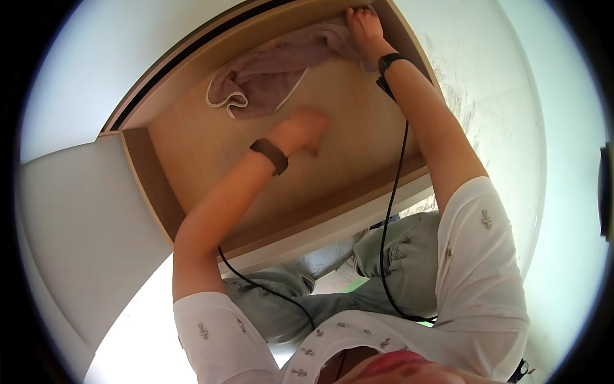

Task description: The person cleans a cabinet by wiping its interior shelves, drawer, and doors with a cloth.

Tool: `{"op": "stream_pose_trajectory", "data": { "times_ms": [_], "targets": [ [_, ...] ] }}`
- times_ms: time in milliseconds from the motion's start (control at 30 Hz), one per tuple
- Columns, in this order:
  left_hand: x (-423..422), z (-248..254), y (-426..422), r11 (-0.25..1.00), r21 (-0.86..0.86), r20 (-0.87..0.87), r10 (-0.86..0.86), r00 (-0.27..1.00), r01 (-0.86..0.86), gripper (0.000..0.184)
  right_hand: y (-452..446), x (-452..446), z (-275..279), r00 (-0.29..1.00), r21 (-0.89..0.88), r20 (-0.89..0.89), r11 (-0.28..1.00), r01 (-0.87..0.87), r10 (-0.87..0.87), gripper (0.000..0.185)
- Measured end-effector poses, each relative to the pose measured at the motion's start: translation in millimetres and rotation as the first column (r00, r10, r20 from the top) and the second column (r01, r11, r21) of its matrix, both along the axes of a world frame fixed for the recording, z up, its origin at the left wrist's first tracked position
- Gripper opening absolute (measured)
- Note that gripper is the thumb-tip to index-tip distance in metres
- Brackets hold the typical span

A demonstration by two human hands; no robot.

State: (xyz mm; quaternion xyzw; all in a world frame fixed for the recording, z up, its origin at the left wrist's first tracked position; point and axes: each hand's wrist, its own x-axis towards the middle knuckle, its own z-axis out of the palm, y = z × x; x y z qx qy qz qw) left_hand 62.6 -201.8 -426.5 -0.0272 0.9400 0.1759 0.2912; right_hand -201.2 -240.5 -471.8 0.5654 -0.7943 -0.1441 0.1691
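Note:
An open wooden drawer lies below me, with a mauve cloth edged in white along its far side. The cloth is bunched at the left and stretches to the far right corner. There my right hand is closed on its end, fingers bent against the drawer's corner. My left hand, blurred by motion, is over the middle of the drawer floor, just nearer to me than the cloth; its fingers are not clear. Dark bands sit on both wrists.
A black cable hangs from the right wrist across the drawer's near wall, and another runs from the left arm. My knees are close to the drawer front. Pale cabinet panels stand at the left.

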Motion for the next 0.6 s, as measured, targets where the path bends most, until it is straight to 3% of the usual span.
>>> {"op": "stream_pose_trajectory", "data": {
  "times_ms": [33, 133, 333, 467, 533, 600],
  "targets": [
    [-1.1, 2.2, -0.2, 1.0, 0.004, 0.008, -0.008, 1.0, 0.008, 0.029, 4.0, 9.4, 12.9, 0.997, 0.172, -0.04, 0.983, 0.067, -0.06, 0.065],
    [-2.6, 1.2, -2.1, 1.0, 0.021, -0.012, -0.022, 1.0, 0.022, 0.027, -5.4, 4.0, 3.3, 0.994, 0.25, 0.055, 0.965, 0.078, -0.094, 0.07],
    [-2.0, -5.3, -4.6, 0.994, 0.079, 0.144, 0.061, 0.988, -0.073, 0.026, 3.6, 24.2, 25.5, 0.98, 0.214, 0.08, 0.963, 0.162, -0.182, 0.068],
    [4.3, -12.9, -6.1, 0.992, 0.085, 0.08, 0.09, 0.993, -0.097, 0.027, -18.7, -0.8, -17.4, 0.973, 0.205, 0.083, 0.959, 0.194, -0.215, 0.065],
    [2.8, -15.4, -7.8, 0.988, 0.106, 0.084, 0.105, 0.991, -0.114, 0.028, -26.9, -12.5, -36.2, 0.977, 0.27, 0.003, 0.941, 0.206, -0.215, 0.062],
    [0.6, -14.6, -7.5, 0.988, 0.092, 0.13, 0.109, 0.985, -0.122, 0.03, 5.3, 32.6, 49.2, 0.991, 0.371, -0.039, 0.919, 0.13, -0.125, 0.061]
  ]
}}
